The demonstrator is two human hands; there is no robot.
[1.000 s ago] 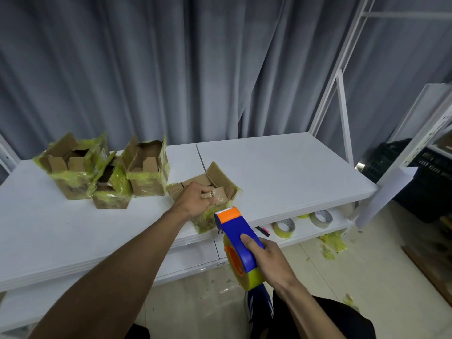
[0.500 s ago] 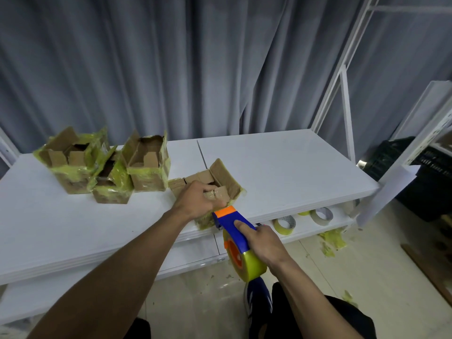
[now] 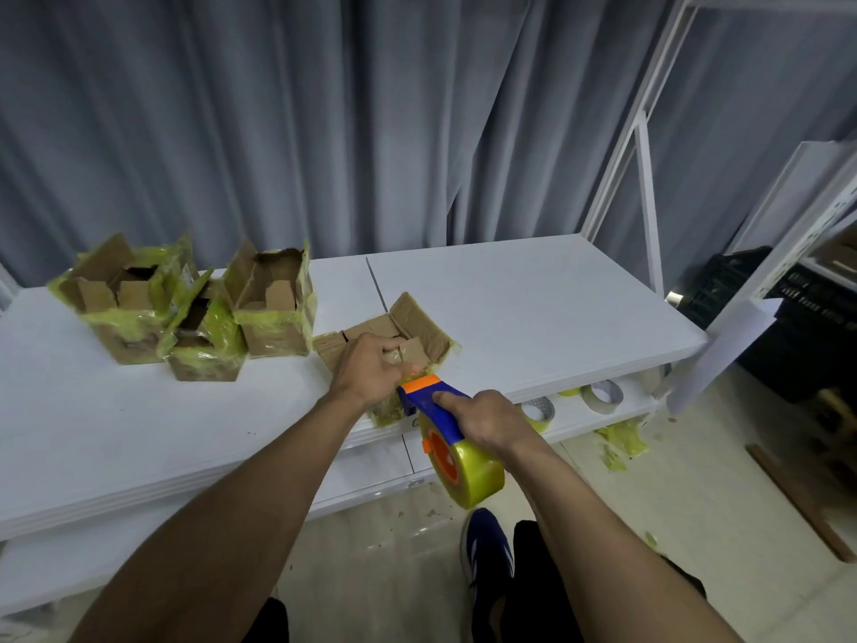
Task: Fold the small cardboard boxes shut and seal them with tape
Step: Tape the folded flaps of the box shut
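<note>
Cardboard open boxes [image 3: 273, 336]: three, table [image 3: 533, 317] far-left
Tape rolls [image 3: 603, 396]: shelf under table
Left hand [image 3: 366, 368]: curled on near box [image 3: 417, 317] flaps
Right hand [image 3: 487, 420]: grips dispenser [image 3: 419, 399]

- Single view: head-worn wide-angle camera at the person's eye height, facing forward and tilted down.
- Forearms run up from the bottom edge. The left hand [image 3: 366, 368] and right hand [image 3: 487, 420] are near mid-frame, close to the lens, at the cardboard box [image 3: 417, 317] and tape dispenser [image 3: 438, 424].
- Tabletop [image 3: 533, 308] seen from above at a slant, from the left edge to right of centre, with its near edge towards the camera.
- Curtain [image 3: 324, 109] straight ahead, fills the top half.
- Floor [image 3: 672, 503] and a shoe [image 3: 487, 545] at the bottom, right below the lens.
- Rack upright [image 3: 644, 187] leans at the right: wide-angle distortion.
</note>
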